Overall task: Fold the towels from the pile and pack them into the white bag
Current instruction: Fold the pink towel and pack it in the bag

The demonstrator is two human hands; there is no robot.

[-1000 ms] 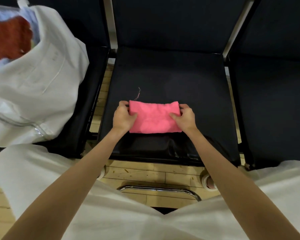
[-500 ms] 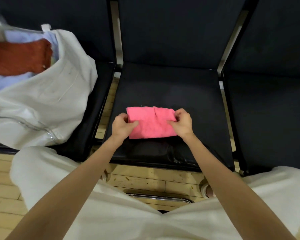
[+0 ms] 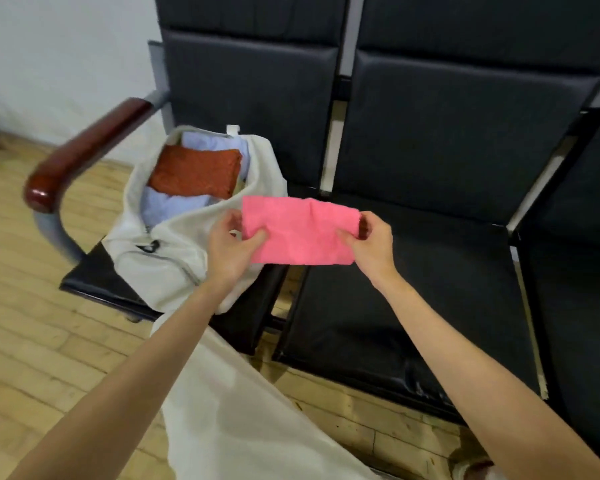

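Note:
A folded pink towel (image 3: 300, 232) hangs in the air between my hands, just right of the white bag (image 3: 184, 237). My left hand (image 3: 231, 247) pinches its left edge and my right hand (image 3: 373, 245) pinches its right edge. The bag stands open on the leftmost black seat (image 3: 90, 278). Inside it lie a folded rust-red towel (image 3: 196, 171) on top and pale blue towels (image 3: 160, 206) beneath. No pile of unfolded towels is in view.
A row of black padded seats runs to the right, with the middle seat (image 3: 430, 289) under my right hand. A dark red armrest (image 3: 87, 150) on a grey metal frame stands left of the bag. Wooden floor (image 3: 21, 323) lies below. My white trousers (image 3: 243, 417) fill the lower middle.
Both hands have lifted the pink towel off the middle seat and carried it left toward the bag. My view has swung left, bringing the bag's opening and the armrest into sight.

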